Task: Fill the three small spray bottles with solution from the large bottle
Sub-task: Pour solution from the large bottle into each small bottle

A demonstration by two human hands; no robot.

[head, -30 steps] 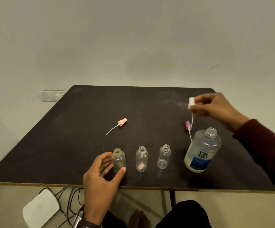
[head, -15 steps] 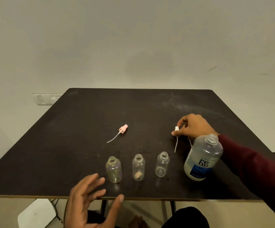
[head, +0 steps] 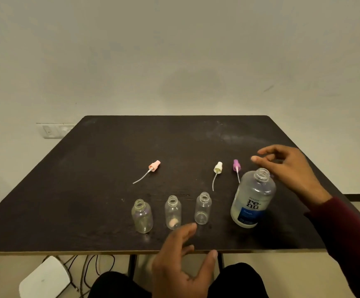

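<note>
Three small clear bottles stand uncapped in a row near the table's front edge: the left bottle [head: 142, 215], the middle bottle [head: 173, 212] and the right bottle [head: 203, 208]. The large uncapped solution bottle [head: 252, 198] with a blue label stands to their right. Behind lie a pink spray cap [head: 154, 165], a white spray cap [head: 218, 168] and a purple spray cap [head: 236, 165]. My right hand [head: 290, 168] hovers empty just behind the large bottle's neck, fingers apart. My left hand [head: 183, 263] is open at the front edge, just before the middle and right bottles.
The dark table [head: 110, 160] is pushed against a pale wall with a switch plate [head: 52, 131]. Under the front edge sit a white box [head: 43, 280] and some cables [head: 88, 267]. My dark-clothed knees show below.
My right hand let go of the white spray cap beside the purple one and lifted to the right. My left hand shifted right, from before the left bottle to before the middle one.
</note>
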